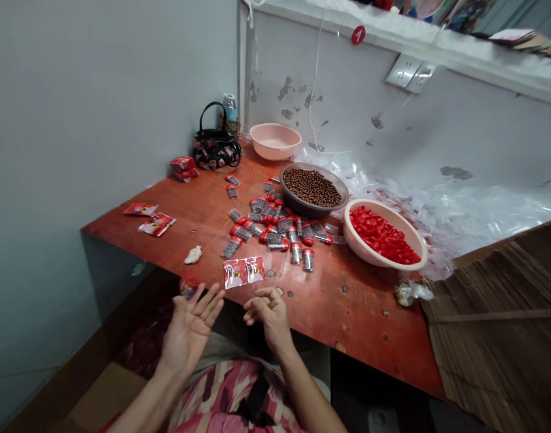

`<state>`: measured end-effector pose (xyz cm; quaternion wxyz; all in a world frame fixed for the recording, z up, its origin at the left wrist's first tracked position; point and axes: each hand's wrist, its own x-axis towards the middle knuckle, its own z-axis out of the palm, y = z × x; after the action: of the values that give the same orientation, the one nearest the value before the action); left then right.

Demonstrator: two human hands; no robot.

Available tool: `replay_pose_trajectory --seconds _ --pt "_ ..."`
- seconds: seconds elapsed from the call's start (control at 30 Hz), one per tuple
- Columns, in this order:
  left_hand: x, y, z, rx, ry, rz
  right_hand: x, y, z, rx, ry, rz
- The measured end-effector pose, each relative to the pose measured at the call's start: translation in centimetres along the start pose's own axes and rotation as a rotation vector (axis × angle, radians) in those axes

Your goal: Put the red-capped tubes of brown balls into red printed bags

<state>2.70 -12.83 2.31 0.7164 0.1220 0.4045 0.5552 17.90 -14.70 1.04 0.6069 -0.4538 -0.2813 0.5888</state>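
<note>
My left hand (189, 331) is palm up at the front edge of the table, fingers spread, nothing resting on the palm. Just beyond its fingertips is a blurred small red packet (188, 284), apart from the palm as far as I can see. My right hand (270, 316) hovers over the table's edge with fingers loosely curled in and no object showing in them. Closest to both hands lies a joined pair of red-and-white printed sachets (244, 272). Behind them are several small clear jars (275, 225) with red caps and dark brown balls inside.
A grey bowl (286, 191) holds brown balls; a pink basin (350, 237) holds red caps. Clear plastic containers (482, 210) pile along the wall. Another pink basin (275, 150), a black handbag (216, 150), red packets (157, 224), a white scrap (193, 255) and cardboard (505, 319) are around.
</note>
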Motion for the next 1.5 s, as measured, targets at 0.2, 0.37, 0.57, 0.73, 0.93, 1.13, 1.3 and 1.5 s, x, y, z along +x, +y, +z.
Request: replay_pose_trajectory --seconds 0.2,0.37,0.57,0.73,0.93,1.13,1.3,1.5 --pt "2.7 0.2 -1.4 0.981 -0.056 0.54 0.0 -0.1 -0.3 -0.114 0.007 -0.01" --pt "7.0 -1.1 0.8 1.622 -0.242 1.042 -0.3 -0.1 -0.1 -0.217 -0.014 -0.005" --pt "8.1 -2.1 0.4 1.659 -0.192 1.123 0.7 -0.7 -0.5 -0.349 0.0 -0.085" --pt "6.8 -2.5 0.6 1.436 -0.258 1.178 3.0 -1.2 0.1 -0.42 0.138 -0.24" --pt "4.1 -1.8 3.1 1.143 -0.302 0.79 4.0 -2.6 -0.7 -0.299 0.081 -0.202" --pt "3.9 -1.3 5.3 0.886 -0.396 0.062 4.1 -4.6 -2.9 -0.455 -0.06 -0.132" --pt "4.2 -2.4 5.7 0.703 -0.29 -0.04 4.9 -7.6 -5.6 -1.303 0.464 -0.202" --pt "4.4 -3.0 5.7 0.509 -0.168 -0.106 5.9 -8.9 -8.7 -1.826 0.547 0.032"
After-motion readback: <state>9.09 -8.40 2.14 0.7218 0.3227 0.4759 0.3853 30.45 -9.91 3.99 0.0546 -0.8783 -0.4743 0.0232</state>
